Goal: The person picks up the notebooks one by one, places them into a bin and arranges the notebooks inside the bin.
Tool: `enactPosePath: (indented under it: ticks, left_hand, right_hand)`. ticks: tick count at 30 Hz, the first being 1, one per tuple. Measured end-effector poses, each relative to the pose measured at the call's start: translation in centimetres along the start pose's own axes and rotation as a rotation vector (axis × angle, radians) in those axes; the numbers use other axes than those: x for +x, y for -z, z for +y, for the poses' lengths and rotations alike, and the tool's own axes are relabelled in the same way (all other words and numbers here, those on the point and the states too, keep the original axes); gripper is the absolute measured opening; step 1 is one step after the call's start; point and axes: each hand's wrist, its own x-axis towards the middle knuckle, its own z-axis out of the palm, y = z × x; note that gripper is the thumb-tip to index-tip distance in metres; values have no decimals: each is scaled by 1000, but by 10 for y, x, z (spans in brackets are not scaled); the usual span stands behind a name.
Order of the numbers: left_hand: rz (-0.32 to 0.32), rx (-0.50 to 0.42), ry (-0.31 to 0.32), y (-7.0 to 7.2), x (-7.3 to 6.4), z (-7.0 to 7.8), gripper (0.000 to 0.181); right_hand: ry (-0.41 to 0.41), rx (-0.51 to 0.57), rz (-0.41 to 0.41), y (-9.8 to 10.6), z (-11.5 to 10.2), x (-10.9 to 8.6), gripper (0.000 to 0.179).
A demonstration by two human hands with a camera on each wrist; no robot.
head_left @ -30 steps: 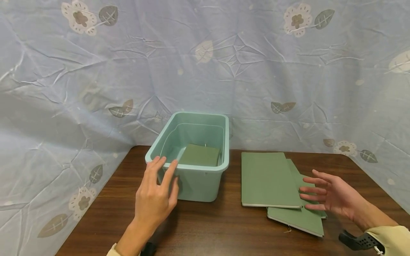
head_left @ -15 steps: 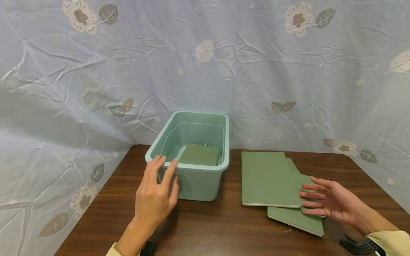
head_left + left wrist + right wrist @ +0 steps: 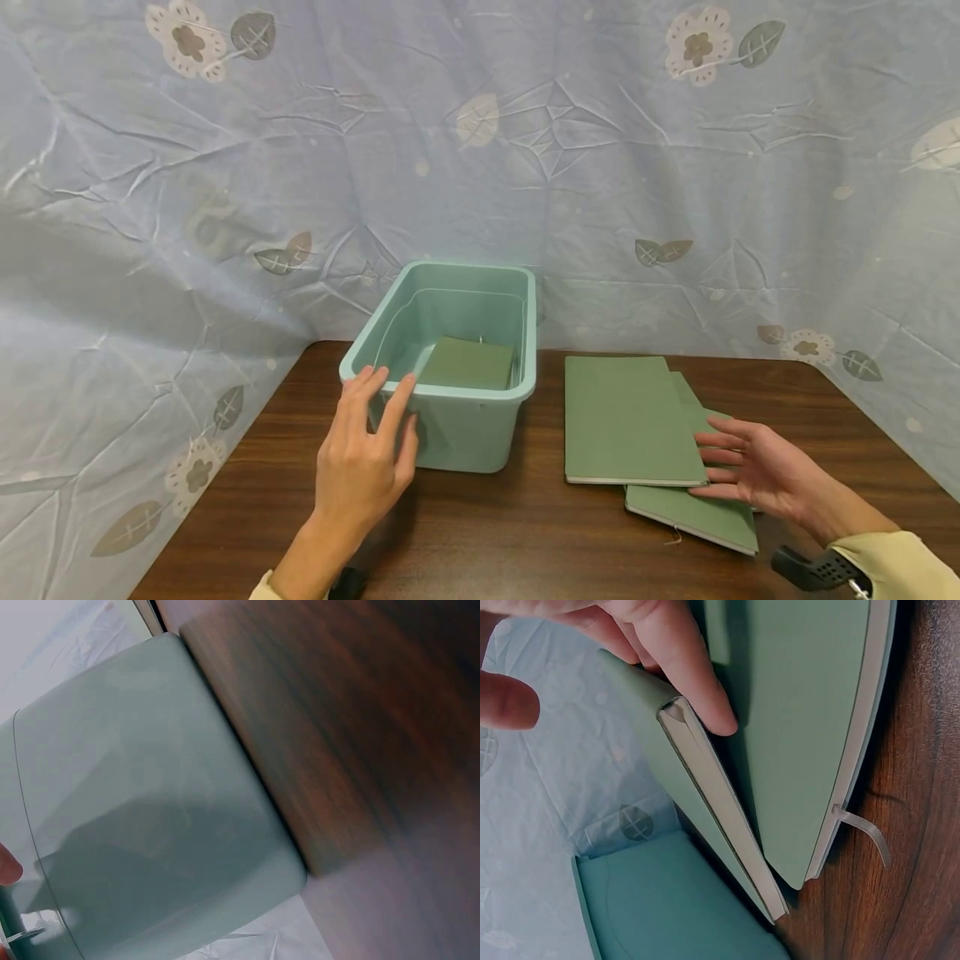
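Observation:
In the head view, my left hand (image 3: pixel 360 458) rests at the near-left rim of a pale green plastic bin (image 3: pixel 465 429), fingertips on the rim and thumb beside its front wall. A green notebook (image 3: pixel 468 362) lies inside the bin. Right of it is a loose pile of green notebooks, the top notebook (image 3: pixel 626 417) overlapping a tilted lower notebook (image 3: pixel 697 517). My right hand (image 3: pixel 772 475) has its fingers extended at the top notebook's right edge. In the right wrist view, a fingertip reaches beside that notebook's spine corner, while the thumb (image 3: pixel 510 701) stands apart.
Everything stands on a dark wooden table (image 3: pixel 510 542). A pale floral cloth (image 3: pixel 555 167) hangs behind and along the left side. A ribbon marker (image 3: pixel 866 829) sticks out from the lower notebook. A black strap (image 3: pixel 821 571) is on the right wrist.
My right hand has moved left and slightly down, bringing its fingers to the top notebook's right edge. The left hand, bin and notebooks have stayed in place.

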Motion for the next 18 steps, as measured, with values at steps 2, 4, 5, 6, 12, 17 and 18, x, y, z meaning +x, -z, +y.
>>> enactPosePath:
  ticks: [2,4,5,6,12,17,18]
  left_hand:
    - [-1,-2,-1,0,0,0,46]
    - [-5,2,-1,0,-1,0,47]
    - [-4,2,-1,0,-1,0,47]
    - [-7,3,-1,0,-1,0,47]
    - [-11,5,0,0,-2,0,47]
    - [-8,1,-2,-1,-1,0,49]
    - [-8,1,-3,-1,-1,0,50]
  right_hand:
    - [11,-23,34,0,1,4,84]
    - [17,-82,70,0,3,8,82]
    - [18,-115,87,0,3,10,82]
    - [17,-146,98,0,4,12,82]
    - [22,-224,202,-3,5,20,76]
    - [23,-259,298,-12,4,22,71]
    - [21,-281,313,-13,4,22,75]
